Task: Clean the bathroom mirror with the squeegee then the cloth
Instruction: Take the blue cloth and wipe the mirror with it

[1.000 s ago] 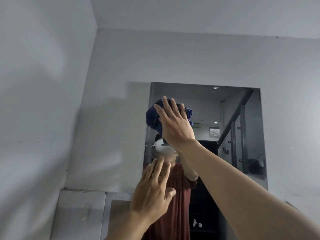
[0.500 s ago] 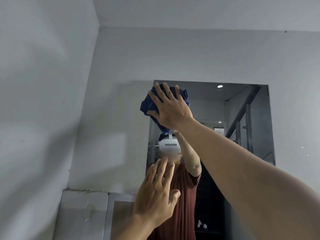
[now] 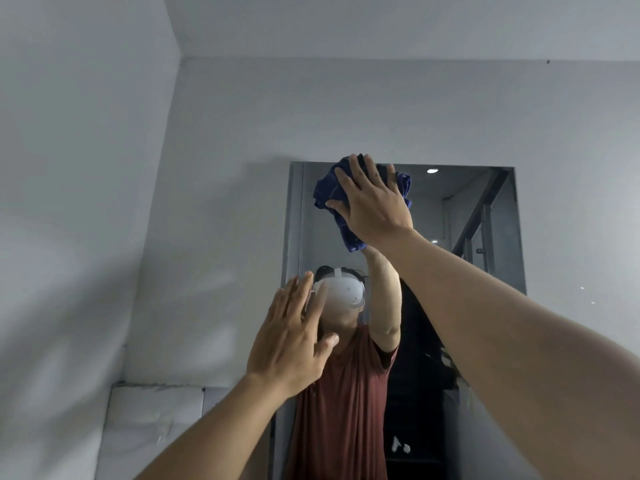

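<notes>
At mirror top: blue cloth is pressed against it, near the upper left corner.
Right hand: laid flat on cloth, fingers straight, nothing curled round.
Left hand: flat, empty, lower down; contact with mirror unclear.
Step tip: even pressure should be kept, strokes overlapped, corners covered.
Containers: none seen.
Squeegee: not in view.

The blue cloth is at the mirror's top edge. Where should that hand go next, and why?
Probably sweep the right hand and blue cloth rightward along the top of the mirror: the cloth sits near its upper left corner, with bare glass to its right.
</notes>
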